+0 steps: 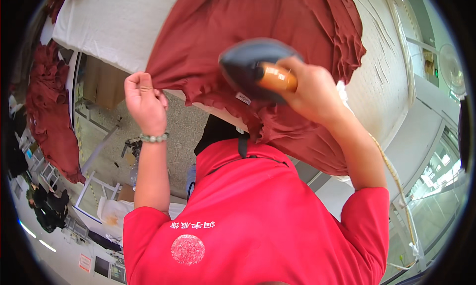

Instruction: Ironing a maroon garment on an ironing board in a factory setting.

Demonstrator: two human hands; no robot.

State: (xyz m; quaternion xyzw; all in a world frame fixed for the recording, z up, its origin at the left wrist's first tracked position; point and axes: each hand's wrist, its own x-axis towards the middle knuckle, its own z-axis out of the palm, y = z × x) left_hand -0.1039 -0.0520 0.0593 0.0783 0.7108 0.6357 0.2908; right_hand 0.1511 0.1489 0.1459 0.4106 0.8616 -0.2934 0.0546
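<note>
A dark red garment (292, 22) lies spread over the white-covered ironing table (114, 32), its gathered lower edge hanging over the near side. My left hand (145, 99) is closed on the garment's left corner and pulls it taut. My right hand (310, 89) grips the orange handle of a dark steam iron (243, 62), which is smeared by motion over the garment's middle. Whether the iron's sole touches the cloth I cannot tell. A small white label (243, 97) shows on the garment just below the iron.
A yellowish cord (391, 171) hangs down to the right of my right arm. More dark red garments (49, 111) hang at the far left. A brown carton (104, 82) stands under the table's left side. At the right edge is a fan (451, 69).
</note>
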